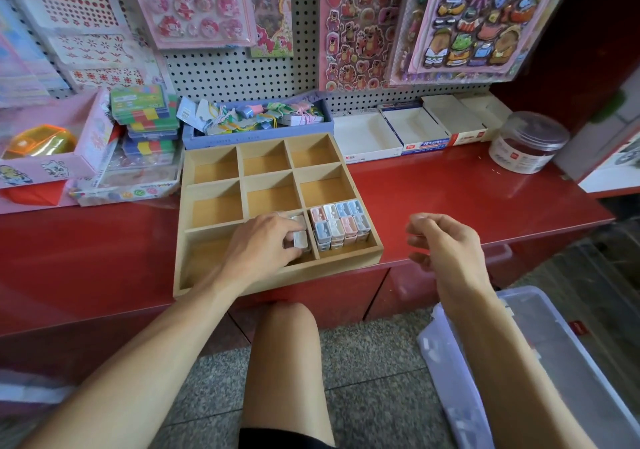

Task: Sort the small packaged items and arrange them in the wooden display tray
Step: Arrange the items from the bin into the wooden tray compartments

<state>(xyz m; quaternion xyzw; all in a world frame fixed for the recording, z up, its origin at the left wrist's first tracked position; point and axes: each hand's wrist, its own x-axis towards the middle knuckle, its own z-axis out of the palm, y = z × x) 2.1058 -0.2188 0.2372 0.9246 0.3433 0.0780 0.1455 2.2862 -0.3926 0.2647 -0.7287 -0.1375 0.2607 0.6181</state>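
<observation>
A red desk (450, 185) ran across the view below a white pegboard (225, 74) hung with sticker sheets. On it sat the wooden display tray (207, 277), divided three by three, its near edge reaching the desk's front lip. Behind the tray lay a lilac basket (194, 140) of loose clips, and to the right of that a row of open white cartons (367, 136) ending beside a clear round jar (530, 143). A clear plastic bin (568, 351) stood on the floor at the lower right. The near right compartment of the tray held the small packaged items (341, 223) in pink, white and blue, packed upright in tight rows. The left hand (263, 240) reached into the near middle compartment, its fingers curled round a white package (300, 239) against the divider. The right hand (443, 240) hovered over the desk's front edge, right of the tray, fingers loosely curled, holding nothing that could be seen.
</observation>
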